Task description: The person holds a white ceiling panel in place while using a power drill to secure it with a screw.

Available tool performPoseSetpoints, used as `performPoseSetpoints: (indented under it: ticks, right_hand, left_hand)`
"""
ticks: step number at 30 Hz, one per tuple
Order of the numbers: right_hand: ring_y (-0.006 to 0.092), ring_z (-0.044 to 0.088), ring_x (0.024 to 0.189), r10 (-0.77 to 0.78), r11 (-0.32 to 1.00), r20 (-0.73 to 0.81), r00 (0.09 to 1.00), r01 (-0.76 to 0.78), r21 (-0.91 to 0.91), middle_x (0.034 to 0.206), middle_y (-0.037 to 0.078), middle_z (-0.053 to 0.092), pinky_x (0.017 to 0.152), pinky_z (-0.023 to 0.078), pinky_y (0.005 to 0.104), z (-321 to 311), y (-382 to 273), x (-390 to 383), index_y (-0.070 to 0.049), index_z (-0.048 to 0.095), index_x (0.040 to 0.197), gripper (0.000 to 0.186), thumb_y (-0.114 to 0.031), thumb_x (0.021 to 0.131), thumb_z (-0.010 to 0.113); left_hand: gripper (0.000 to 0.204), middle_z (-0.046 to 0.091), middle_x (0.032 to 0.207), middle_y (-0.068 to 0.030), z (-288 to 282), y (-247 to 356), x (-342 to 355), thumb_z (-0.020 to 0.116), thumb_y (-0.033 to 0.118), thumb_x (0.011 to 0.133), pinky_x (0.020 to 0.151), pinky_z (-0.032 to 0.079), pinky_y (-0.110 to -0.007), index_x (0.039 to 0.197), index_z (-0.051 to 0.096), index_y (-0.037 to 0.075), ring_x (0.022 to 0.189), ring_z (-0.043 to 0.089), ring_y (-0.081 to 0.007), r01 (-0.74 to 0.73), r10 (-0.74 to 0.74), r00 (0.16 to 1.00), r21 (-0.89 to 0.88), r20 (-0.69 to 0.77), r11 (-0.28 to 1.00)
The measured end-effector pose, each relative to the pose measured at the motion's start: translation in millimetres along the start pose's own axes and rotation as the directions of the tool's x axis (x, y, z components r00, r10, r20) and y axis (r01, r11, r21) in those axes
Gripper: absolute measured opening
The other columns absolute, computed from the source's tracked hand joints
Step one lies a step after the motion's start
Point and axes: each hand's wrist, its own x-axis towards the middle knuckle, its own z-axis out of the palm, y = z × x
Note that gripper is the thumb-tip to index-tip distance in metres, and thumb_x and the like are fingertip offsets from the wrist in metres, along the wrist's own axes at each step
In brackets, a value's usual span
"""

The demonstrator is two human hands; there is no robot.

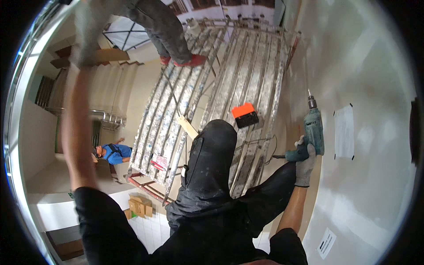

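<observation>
My right hand [304, 162], in a grey-white glove, is wrapped round the handle of a teal power drill [314, 128] beside the wall at the right. A long thin bit [306, 75] points away from me out of its chuck. My left arm stretches far forward at the left; the left hand [87, 46], seemingly gloved, is smeared by motion, so its fingers cannot be read. Near my bent knee, an orange-and-black box [245, 115] rests on the scaffold planks [247, 66]. A pale strip of wood [187, 128] lies on the other side of that knee.
A co-worker's legs [165, 33] in red shoes stand on the far planks. Down below at the left is a person in blue [115, 153]. A red-handled tool [157, 165] lies by the platform's edge. Paper [343, 132] is taped to the wall; cardboard boxes [140, 206] sit lower.
</observation>
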Motion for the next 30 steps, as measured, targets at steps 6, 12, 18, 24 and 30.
performPoseSetpoints:
  ticks: [6,12,18,24,30]
  right_hand:
    - [0.0212,0.063,0.097,0.038,0.987,0.009,0.999,-0.036,-0.159,0.111,0.011,0.063,0.090,0.053,0.0388,-20,6,27,0.000,0.054,0.131,0.045,-0.024,0.096,0.068]
    - [0.0224,0.059,0.109,0.148,0.988,-0.122,0.981,-0.152,-0.019,0.125,0.014,0.058,0.102,0.048,0.0430,-104,24,8,0.003,0.051,0.134,0.047,-0.020,0.096,0.067]
    - [0.0228,0.059,0.109,0.160,0.987,-0.178,0.971,-0.159,0.023,0.122,0.013,0.057,0.101,0.051,0.0410,-116,25,6,0.001,0.046,0.139,0.047,-0.020,0.100,0.062]
    - [0.0206,0.060,0.106,0.117,0.992,-0.157,0.981,-0.124,-0.038,0.122,0.012,0.057,0.101,0.052,0.0404,-81,23,13,0.001,0.044,0.139,0.050,-0.025,0.101,0.062]
    - [0.0243,0.059,0.108,0.065,0.998,-0.144,0.987,-0.068,-0.017,0.125,0.017,0.055,0.097,0.052,0.0407,-74,19,7,0.002,0.041,0.144,0.059,-0.024,0.097,0.065]
  left_hand:
    - [0.042,0.070,0.118,-0.0204,106,206,-436,0.064,0.038,0.097,0.099,0.051,-0.047,0.131,0.065,0.012,0.112,0.066,-0.0404,0.761,-0.044,0.171,-0.104,0.984,0.640]
    - [0.080,0.059,0.141,-0.0215,74,300,-561,0.072,0.045,0.089,0.106,0.046,-0.049,0.151,0.042,0.005,0.131,0.055,-0.0416,0.718,-0.319,-0.273,0.413,0.908,0.560]
    - [0.104,0.068,0.116,-0.0308,77,326,-676,0.080,0.065,0.072,0.090,0.054,-0.049,0.139,0.047,-0.007,0.105,0.069,-0.0433,0.722,-0.644,-0.603,0.665,0.471,-0.190]
    - [0.046,0.070,0.091,-0.0057,123,294,-697,0.066,0.050,0.092,0.069,0.056,-0.040,0.103,0.066,0.005,0.083,0.070,-0.0205,0.724,-0.574,-0.686,0.499,0.448,-0.476]
    - [0.052,0.067,0.087,-0.0064,246,226,-558,0.045,0.061,0.101,0.068,0.060,-0.045,0.102,0.066,0.014,0.074,0.066,-0.0250,0.229,0.047,-0.562,0.209,0.826,-0.951]
